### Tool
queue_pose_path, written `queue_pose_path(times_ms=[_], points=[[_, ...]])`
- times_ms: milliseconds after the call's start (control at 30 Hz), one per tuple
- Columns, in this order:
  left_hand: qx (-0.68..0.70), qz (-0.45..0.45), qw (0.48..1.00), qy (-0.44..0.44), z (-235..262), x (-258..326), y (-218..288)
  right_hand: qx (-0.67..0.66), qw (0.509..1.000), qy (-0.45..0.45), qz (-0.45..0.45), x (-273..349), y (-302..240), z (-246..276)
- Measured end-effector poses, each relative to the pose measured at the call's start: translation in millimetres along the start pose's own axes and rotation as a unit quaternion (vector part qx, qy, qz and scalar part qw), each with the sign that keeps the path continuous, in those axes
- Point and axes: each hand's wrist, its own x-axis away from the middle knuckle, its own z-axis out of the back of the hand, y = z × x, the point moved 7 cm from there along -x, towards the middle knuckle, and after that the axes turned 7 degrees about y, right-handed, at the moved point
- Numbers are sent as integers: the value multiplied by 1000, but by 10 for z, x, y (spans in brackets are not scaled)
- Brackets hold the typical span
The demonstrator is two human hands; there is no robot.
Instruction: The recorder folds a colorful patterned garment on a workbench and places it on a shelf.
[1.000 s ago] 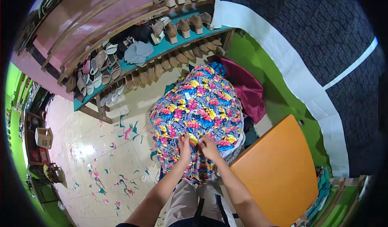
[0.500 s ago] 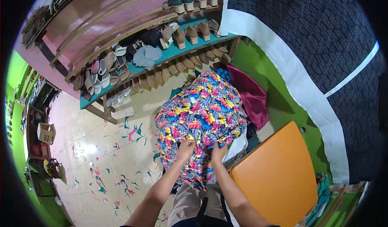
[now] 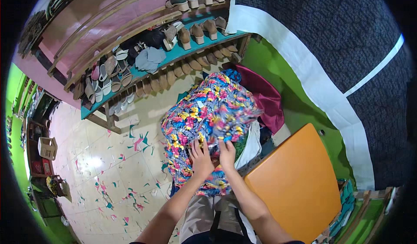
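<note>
Together, left hand [image 3: 200,158] and right hand [image 3: 226,153], fingers curled, gripping multicoloured patterned cloth [image 3: 208,113]

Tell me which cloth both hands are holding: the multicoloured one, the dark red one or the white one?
The multicoloured floral cloth. The left hand and right hand grip its lower part; the dark red cloth and white cloth lie behind, untouched.

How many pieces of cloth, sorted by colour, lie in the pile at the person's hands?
Multicoloured floral cloth: 1, both hands on it
Maroon cloth: 1
White cloth: 1
Green cloth: 1
Total: 4 that can be told apart
</note>
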Motion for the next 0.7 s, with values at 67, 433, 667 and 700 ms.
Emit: queue_pose_path(times_ms=[67, 433, 667, 700], points=[[19, -43, 998, 47, 68, -144, 110, 33, 990, -84, 105, 137, -395, -143], [184, -15, 961, 206, 1022, -75, 145, -209, 912, -119, -333, 181, -115, -106], [110, -191, 975, -17, 854, 596, 522, -96, 893, -299, -323, -22, 33, -364], [87, -204, 973, -70, 781, 640, 534, 5, 901, -332, -278, -13, 50, -442]])
